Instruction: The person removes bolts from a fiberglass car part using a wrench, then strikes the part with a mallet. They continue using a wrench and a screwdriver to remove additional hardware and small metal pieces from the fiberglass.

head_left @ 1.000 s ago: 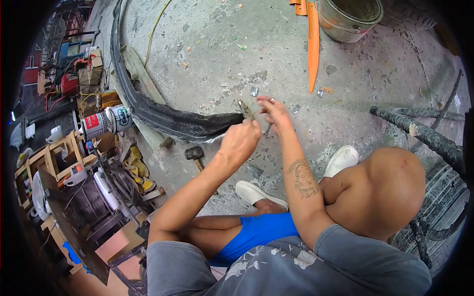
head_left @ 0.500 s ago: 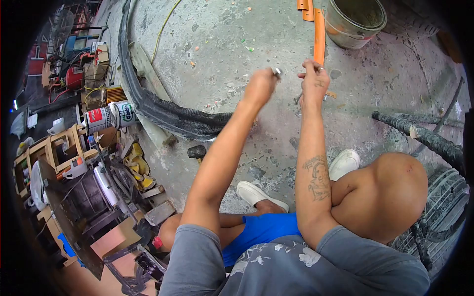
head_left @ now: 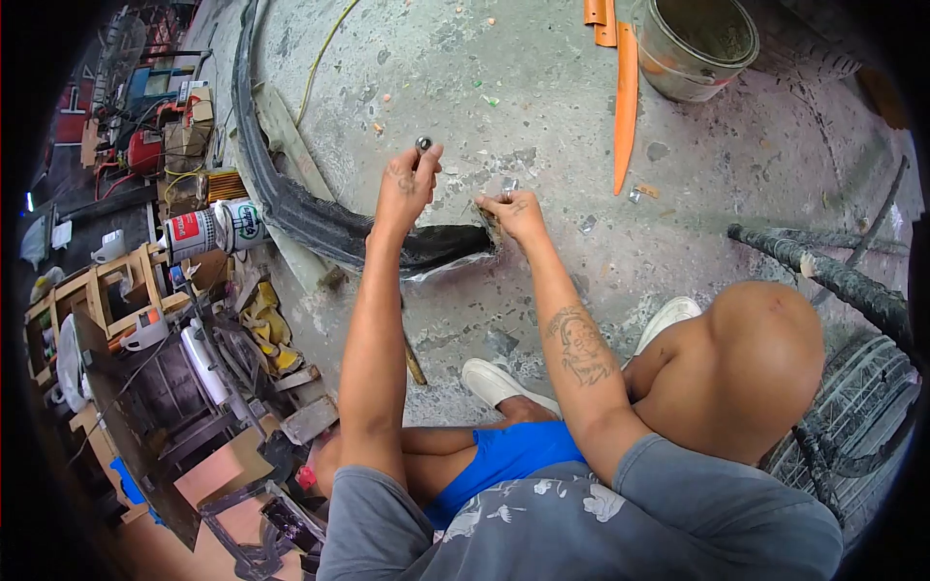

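My left hand [head_left: 405, 186] is raised over the concrete floor and pinches a small dark round nut [head_left: 423, 143] between its fingertips. To its right, my right hand [head_left: 513, 213], with a ring on one finger, is closed on a small brownish tool whose shape I cannot make out. That hand presses against the cut end of a long black rubber tyre strip [head_left: 291, 208], which curves away to the upper left. A small shiny metal piece [head_left: 510, 183] lies on the floor just beyond the right hand.
An orange plastic strip [head_left: 625, 97] and a dirty bucket [head_left: 693, 34] lie ahead to the right. Two cans [head_left: 208, 230], wooden crates and clutter fill the left. A wrapped black bar [head_left: 823, 266] and a tyre [head_left: 862, 407] are at right. A hammer handle [head_left: 415, 366] pokes out beneath my left arm.
Both hands came down and back from near the orange strip. The right hand now rests on the end of the tyre strip, and the left has shifted left with the small nut.
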Demonstrator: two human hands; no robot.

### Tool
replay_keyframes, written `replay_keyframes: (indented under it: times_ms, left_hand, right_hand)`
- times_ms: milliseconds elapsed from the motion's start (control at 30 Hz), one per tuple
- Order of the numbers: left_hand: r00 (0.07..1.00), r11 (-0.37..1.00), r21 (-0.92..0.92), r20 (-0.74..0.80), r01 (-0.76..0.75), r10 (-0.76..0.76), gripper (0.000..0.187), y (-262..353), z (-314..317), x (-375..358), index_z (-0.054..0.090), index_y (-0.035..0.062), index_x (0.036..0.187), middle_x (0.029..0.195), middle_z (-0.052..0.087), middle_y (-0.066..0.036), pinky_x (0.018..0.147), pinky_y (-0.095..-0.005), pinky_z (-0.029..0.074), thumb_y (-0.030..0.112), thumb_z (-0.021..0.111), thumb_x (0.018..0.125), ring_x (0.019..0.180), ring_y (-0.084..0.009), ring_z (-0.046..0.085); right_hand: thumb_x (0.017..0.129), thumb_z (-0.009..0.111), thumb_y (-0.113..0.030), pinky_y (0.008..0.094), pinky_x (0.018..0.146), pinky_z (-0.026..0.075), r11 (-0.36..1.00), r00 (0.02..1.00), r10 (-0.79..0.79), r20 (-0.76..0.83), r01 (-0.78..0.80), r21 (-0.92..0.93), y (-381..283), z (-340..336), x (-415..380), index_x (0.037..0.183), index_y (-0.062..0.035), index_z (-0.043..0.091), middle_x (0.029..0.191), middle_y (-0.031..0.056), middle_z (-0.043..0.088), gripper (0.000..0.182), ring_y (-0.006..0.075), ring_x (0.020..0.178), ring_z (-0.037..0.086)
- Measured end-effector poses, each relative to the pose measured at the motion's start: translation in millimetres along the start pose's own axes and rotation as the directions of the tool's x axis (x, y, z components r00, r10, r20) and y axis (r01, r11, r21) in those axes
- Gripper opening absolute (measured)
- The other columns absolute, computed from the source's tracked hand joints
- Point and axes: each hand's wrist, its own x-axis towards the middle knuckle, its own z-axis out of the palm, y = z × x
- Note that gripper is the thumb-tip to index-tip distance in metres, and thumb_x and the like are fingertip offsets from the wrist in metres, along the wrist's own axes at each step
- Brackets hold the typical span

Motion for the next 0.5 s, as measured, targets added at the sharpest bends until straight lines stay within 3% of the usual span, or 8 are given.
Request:
replay_keyframes:
  times_ms: [133, 200, 333, 400, 500]
  left_hand:
    - [1.000, 1.000, -0.018, -0.017, 0.002, -0.003, 0.039, -5, -2, -8, 0.060, 0.0005, 0.076, 0.056, 0.051, 0.000, 0.042, -0.0248, 0.034, 0.034, 0.059, 0.095, 0.045, -0.0071, 0.046]
    - [1.000, 1.000, -0.021, -0.019, -0.008, 0.007, 0.039, -11, -5, -10, 0.061, 0.0006, 0.076, 0.056, 0.051, 0.000, 0.042, -0.0247, 0.034, 0.034, 0.059, 0.095, 0.045, -0.0069, 0.046]
    - [0.999, 0.999, -0.010, -0.017, -0.034, 0.034, 0.039, -19, -7, -10, 0.061, 0.0008, 0.075, 0.056, 0.051, 0.000, 0.042, -0.0247, 0.034, 0.034, 0.059, 0.095, 0.045, -0.0066, 0.045]
    - [1.000, 1.000, 0.005, -0.007, -0.026, 0.026, 0.039, -17, -5, -12, 0.061, 0.0009, 0.075, 0.056, 0.052, 0.000, 0.043, -0.0248, 0.034, 0.034, 0.059, 0.095, 0.045, -0.0066, 0.045]
    - [1.000, 1.000, 0.011, -0.006, -0.029, 0.029, 0.038, -17, -4, -15, 0.061, 0.0010, 0.076, 0.057, 0.052, 0.000, 0.044, -0.0248, 0.034, 0.034, 0.059, 0.095, 0.046, -0.0065, 0.045]
  right_hand:
    - [0.075, 0.082, -0.027, 0.0284, 0.060, 0.050, 0.996, 0.993, -0.019, 0.120, 0.009, 0.086, -23, -15, -11, 0.081, 0.0027, 0.072, 0.071, 0.0079, 0.069, 0.032, 0.0135, 0.064, 0.063]
    - [0.077, 0.080, -0.021, 0.0265, 0.064, 0.050, 0.979, 0.973, 0.044, 0.228, -0.087, 0.183, -33, -23, -21, 0.088, 0.0029, 0.072, 0.080, 0.0061, 0.070, 0.027, 0.0134, 0.070, 0.063]
    - [0.079, 0.078, -0.018, 0.0264, 0.066, 0.050, 0.990, 0.982, 0.115, 0.148, -0.125, 0.063, -34, -12, -21, 0.092, 0.0020, 0.072, 0.085, 0.0058, 0.070, 0.025, 0.0127, 0.072, 0.063]
    - [0.079, 0.078, -0.016, 0.0263, 0.066, 0.050, 0.971, 0.989, -0.035, 0.142, 0.000, 0.241, -25, -8, -19, 0.091, 0.0012, 0.072, 0.083, 0.0050, 0.069, 0.022, 0.0122, 0.070, 0.062]
    - [0.080, 0.077, -0.013, 0.0269, 0.067, 0.050, 0.966, 0.984, 0.059, 0.167, -0.098, 0.239, -37, -19, -22, 0.092, 0.0013, 0.071, 0.082, 0.0048, 0.068, 0.020, 0.0117, 0.069, 0.061]
